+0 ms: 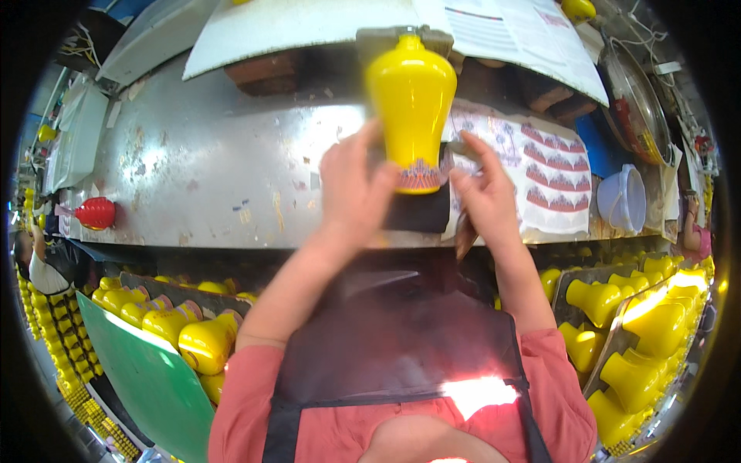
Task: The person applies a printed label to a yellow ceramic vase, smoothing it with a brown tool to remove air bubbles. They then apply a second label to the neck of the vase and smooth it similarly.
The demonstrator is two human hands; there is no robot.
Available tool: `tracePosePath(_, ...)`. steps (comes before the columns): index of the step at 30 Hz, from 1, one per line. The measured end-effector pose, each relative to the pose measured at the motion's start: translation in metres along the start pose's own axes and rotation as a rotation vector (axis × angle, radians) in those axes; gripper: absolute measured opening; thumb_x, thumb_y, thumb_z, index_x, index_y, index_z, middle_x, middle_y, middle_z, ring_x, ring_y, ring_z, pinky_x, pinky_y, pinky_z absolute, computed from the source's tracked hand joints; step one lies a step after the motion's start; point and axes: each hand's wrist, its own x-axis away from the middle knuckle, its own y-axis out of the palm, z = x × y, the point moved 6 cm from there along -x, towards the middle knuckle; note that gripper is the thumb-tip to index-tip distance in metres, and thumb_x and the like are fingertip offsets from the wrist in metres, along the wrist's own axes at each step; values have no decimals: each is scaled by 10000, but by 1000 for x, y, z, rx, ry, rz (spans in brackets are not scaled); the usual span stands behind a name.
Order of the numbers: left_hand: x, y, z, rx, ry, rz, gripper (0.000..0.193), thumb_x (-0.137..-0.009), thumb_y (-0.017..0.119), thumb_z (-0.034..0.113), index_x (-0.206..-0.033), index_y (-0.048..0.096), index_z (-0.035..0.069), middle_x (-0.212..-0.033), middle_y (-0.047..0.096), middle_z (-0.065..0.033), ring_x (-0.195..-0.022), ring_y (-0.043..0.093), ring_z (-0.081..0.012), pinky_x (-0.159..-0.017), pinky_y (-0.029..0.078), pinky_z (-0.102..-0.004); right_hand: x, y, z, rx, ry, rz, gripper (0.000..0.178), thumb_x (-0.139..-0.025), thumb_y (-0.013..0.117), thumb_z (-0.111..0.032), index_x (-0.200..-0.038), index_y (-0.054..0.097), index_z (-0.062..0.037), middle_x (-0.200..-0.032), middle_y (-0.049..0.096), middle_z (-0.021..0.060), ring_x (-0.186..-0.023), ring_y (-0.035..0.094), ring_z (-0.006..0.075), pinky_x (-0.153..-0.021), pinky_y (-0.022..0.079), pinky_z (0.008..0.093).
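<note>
A glossy yellow vase (pixel 414 100) is in front of me, its narrow neck pointing away and its foot nearest me. Around the foot runs a patterned band (pixel 419 175) in red and blue. My left hand (pixel 351 181) is at the vase's left side, blurred, with thumb and fingers apart; part of the fingers is hidden at the vase's edge. On the other side, my right hand (pixel 490 189) has its fingers curved and spread, the thumb close to the band's right end. A dark pad (pixel 421 214) lies below the foot.
Sheets of printed bands (pixel 556 181) lie on the metal table (pixel 185 177) at right, beside a pale bucket (pixel 622 199). A red ribbed object (pixel 96 213) is at the table's left. A raised white board (pixel 309 31) spans the back. Yellow vases (pixel 208 339) fill racks both sides; a green panel (pixel 147 378) stands left.
</note>
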Motion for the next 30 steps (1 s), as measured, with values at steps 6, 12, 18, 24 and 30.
tracePosePath(6,7,23,4,75,-107,-2,780,-918,706,265,-1543,350,-40,-1411,529,-243,-1270,490,-414,-1114,342,-533,-10,19,-20,-48,94,-113,791,-842,850,-292,-1480,505,23,-703,636,3,-572,543,36,-539,430,220)
tracePosePath(12,10,32,-14,378,-203,-39,769,-936,707,254,-1547,342,-39,-1452,515,-226,-1338,471,-380,-1145,338,-505,-10,19,-28,-51,200,-159,838,-814,886,-290,-1480,489,28,-748,671,22,-571,565,34,-539,445,214)
tracePosePath(18,11,34,-16,513,-228,-23,756,-935,724,246,-1529,355,-41,-1438,529,-225,-1337,506,-351,-1151,364,-479,-10,20,-28,-74,221,-154,822,-806,899,-268,-1461,497,25,-877,724,68,-642,620,51,-580,495,224)
tracePosePath(24,7,33,-12,530,-206,-134,824,-992,695,202,-1623,181,70,-1472,478,-159,-1315,496,-238,-1055,418,-377,-13,22,-23,-184,163,-134,783,-812,889,-200,-1453,501,26,-966,738,83,-684,639,51,-606,506,218)
tracePosePath(30,10,27,-7,393,-225,-23,765,-899,753,226,-1524,387,-22,-1381,551,-188,-1227,540,-313,-995,484,-410,-13,22,-9,-214,173,-169,735,-830,861,-154,-1456,511,10,-886,726,27,-650,609,24,-580,480,200)
